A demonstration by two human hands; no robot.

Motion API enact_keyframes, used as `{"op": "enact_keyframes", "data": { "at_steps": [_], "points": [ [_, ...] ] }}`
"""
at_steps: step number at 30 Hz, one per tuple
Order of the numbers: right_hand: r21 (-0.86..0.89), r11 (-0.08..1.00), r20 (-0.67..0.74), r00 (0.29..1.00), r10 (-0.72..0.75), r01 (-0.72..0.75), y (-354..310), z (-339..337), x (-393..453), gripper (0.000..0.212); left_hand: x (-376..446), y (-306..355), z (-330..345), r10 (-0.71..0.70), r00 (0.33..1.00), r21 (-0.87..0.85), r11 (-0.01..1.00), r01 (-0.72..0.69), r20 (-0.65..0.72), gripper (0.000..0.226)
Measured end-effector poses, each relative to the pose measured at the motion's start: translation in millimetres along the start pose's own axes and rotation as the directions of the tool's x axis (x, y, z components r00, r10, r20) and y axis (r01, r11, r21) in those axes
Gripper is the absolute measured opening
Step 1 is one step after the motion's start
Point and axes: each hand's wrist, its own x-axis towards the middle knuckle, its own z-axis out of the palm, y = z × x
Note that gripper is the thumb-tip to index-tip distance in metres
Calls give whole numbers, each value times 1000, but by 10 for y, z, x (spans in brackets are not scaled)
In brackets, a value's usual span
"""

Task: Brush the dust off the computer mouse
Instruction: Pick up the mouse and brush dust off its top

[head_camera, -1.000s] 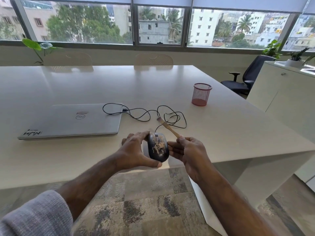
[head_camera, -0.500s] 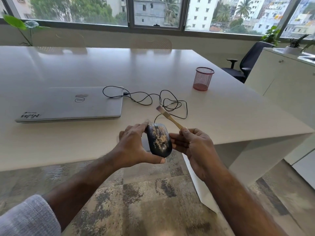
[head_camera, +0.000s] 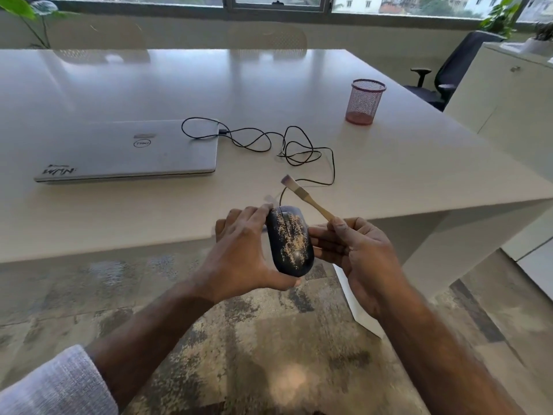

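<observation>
A black wired computer mouse (head_camera: 289, 241), speckled with tan dust along its back, is held in the air just in front of the table edge. My left hand (head_camera: 239, 253) grips it from the left side, thumb under its near end. My right hand (head_camera: 356, 253) pinches the wooden handle of a small brush (head_camera: 305, 197); its fingers also touch the mouse's right side. The bristles point up and away, above the mouse and apart from it. The mouse's black cable (head_camera: 287, 148) loops across the table to the laptop.
A closed silver laptop (head_camera: 125, 151) lies on the white table (head_camera: 149, 85) at the left. A pink mesh pen cup (head_camera: 364, 101) stands at the right back. A white cabinet (head_camera: 508, 115) and a black office chair (head_camera: 449, 76) stand to the right. Patterned carpet lies below.
The mouse and both hands have come nearer and lower in the view, off the table edge. The brush has tilted a little more upright. The camera has tipped downward.
</observation>
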Motion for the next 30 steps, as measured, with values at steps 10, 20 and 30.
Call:
{"op": "enact_keyframes", "data": {
  "at_steps": [10,20,30],
  "points": [
    [-46,998,160,986,53,-46,-46,-598,-132,15,-410,625,269,-171,985,-26,985,171,-29,127],
    [-31,985,281,944,174,-172,195,-1024,-269,16,-830,786,567,-212,977,-14,977,211,-24,126],
    [-13,985,221,961,168,-170,407,-853,-406,16,-930,483,575,-166,985,-45,985,168,53,135]
  ]
}}
